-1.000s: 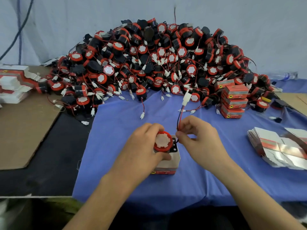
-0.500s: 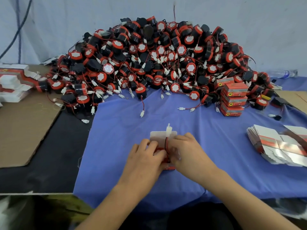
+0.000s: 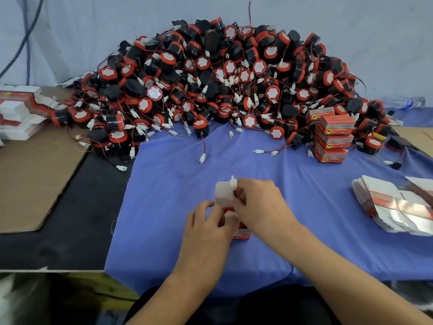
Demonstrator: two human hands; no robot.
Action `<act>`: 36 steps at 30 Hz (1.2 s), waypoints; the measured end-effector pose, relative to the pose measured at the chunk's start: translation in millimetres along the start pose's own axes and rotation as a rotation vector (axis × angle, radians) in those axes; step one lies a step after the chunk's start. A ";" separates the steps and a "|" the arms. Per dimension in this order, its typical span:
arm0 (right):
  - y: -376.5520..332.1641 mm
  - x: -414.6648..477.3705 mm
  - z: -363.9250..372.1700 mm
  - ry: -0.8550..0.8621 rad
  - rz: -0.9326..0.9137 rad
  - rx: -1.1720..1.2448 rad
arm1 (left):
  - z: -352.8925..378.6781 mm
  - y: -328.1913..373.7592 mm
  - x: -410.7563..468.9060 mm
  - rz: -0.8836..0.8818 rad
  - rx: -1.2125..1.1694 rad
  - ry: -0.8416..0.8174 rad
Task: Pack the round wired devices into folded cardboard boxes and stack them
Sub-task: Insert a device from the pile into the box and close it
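1. The round wired device [image 3: 228,209] sits in the mouth of the small cardboard box [image 3: 241,234] on the blue cloth [image 3: 164,195], between the two hands. Only a sliver of its red rim shows.
2. It looks like a light, rigid plastic puck that should not crush. Its thin lead is limp and springy and will likely want to pop back out. The white connector [image 3: 233,184] at its end is the best place to hold it.
3. The box is thin folded card that is light and easily dented, so it is best held by its side walls rather than squeezed across the open top. Its pale lid flap [image 3: 222,192] stands up behind the device, not yet closed.
4. The left hand [image 3: 206,226] grips the box from the near left side, with its fingers curled round the wall and the thumb lying over the front edge.
5. The right hand [image 3: 260,207] is bunched over the opening. Its fingertips [image 3: 239,191] pinch the connector, which pokes up just above them. The other fingers are tucked down, and I cannot tell whether they press on the device.
6. The pile of loose devices [image 3: 222,90] lies well behind, with the stack of packed boxes [image 3: 332,139] at its right edge. The flat box blanks [image 3: 393,207] are near the right hand.
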State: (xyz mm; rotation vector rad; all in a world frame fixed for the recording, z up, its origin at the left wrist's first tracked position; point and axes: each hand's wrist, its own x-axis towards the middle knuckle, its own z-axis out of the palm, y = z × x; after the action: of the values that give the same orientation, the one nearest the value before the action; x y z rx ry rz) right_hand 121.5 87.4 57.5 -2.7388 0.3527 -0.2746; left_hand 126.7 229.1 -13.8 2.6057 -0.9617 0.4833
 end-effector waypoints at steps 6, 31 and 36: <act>-2.3 3.6 19.6 -0.103 -0.149 -0.143 | 4.5 -1.4 -3.1 -0.054 -0.168 -0.065; -1.3 -13.9 6.8 -0.406 -0.265 -0.145 | 24.8 -10.7 -25.3 -0.438 -1.107 -0.021; 5.9 -14.2 7.4 -0.369 -0.292 -0.111 | 20.2 -6.5 -21.8 -0.490 -1.167 0.052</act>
State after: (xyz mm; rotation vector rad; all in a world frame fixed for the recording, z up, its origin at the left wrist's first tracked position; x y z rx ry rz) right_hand 108.5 88.5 46.4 -2.8670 -0.1359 0.1833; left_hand 119.4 237.7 -42.1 1.6219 -0.3399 -0.1386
